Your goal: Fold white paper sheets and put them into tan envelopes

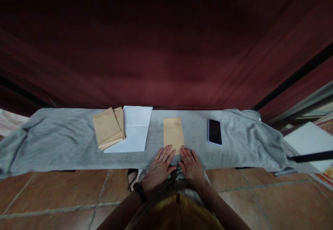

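A tan paper envelope (173, 131) lies flat in front of me on the grey cloth. My left hand (160, 166) rests palm down with fingers stretched out, its fingertips on the envelope's near left corner. On the near right corner lie the fingertips of my right hand (191, 164), also flat with fingers extended. Neither hand grips anything. To the left, several similar tan envelopes (107, 126) sit in an uneven stack, partly over sheets of white paper (135, 129).
A grey cloth (67, 150) covers the narrow table. Right of the envelope lies a dark-screened phone (214, 132). Behind the table hangs a dark red curtain-like surface (166, 67). A white board-like panel (309, 140) is at the far right, above a tiled floor (70, 192).
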{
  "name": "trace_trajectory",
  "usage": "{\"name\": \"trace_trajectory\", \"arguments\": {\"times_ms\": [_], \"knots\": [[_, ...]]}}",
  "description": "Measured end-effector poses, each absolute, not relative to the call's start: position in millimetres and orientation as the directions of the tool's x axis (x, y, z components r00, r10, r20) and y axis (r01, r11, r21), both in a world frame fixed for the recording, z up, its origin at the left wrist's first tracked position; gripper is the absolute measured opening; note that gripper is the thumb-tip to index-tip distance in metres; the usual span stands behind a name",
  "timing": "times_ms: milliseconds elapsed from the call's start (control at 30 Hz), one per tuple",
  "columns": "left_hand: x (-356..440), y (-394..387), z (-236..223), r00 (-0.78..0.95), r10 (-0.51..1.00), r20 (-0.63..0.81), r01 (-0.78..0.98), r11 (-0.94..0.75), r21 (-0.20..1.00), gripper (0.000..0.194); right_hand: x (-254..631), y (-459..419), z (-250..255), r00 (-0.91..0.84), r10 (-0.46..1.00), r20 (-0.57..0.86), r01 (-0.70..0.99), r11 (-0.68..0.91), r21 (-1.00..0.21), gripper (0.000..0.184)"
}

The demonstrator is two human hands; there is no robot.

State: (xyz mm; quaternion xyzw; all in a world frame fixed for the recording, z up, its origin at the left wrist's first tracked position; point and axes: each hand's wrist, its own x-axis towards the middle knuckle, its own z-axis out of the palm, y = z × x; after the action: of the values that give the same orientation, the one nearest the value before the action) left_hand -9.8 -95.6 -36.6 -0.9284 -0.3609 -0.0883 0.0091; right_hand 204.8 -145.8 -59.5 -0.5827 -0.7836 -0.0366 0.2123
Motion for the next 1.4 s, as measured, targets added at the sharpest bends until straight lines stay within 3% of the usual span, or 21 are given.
{"name": "trace_trajectory", "arguments": {"times_ms": [300,667,1233,1400], "knots": [[8,-108,-46,0.656,0.738,0.157,0.736,-0.672,0.086,0.078,206,-152,-56,-0.219,0.904,0.368,0.93,0.308,-0.203,0.052],[15,-105,-43,0.673,0.725,0.148,0.715,-0.689,0.123,0.061,208,-153,-52,-0.245,0.913,0.327,0.918,0.327,-0.223,0.049],[93,21,-50,0.576,0.813,0.078,0.794,-0.58,0.182,0.074,206,-152,-50,-0.227,0.913,0.339,0.92,0.315,-0.233,0.051],[103,37,-52,0.543,0.831,0.119,0.811,-0.556,0.183,0.073,205,-152,-48,-0.233,0.907,0.352,0.922,0.321,-0.217,0.052]]}}
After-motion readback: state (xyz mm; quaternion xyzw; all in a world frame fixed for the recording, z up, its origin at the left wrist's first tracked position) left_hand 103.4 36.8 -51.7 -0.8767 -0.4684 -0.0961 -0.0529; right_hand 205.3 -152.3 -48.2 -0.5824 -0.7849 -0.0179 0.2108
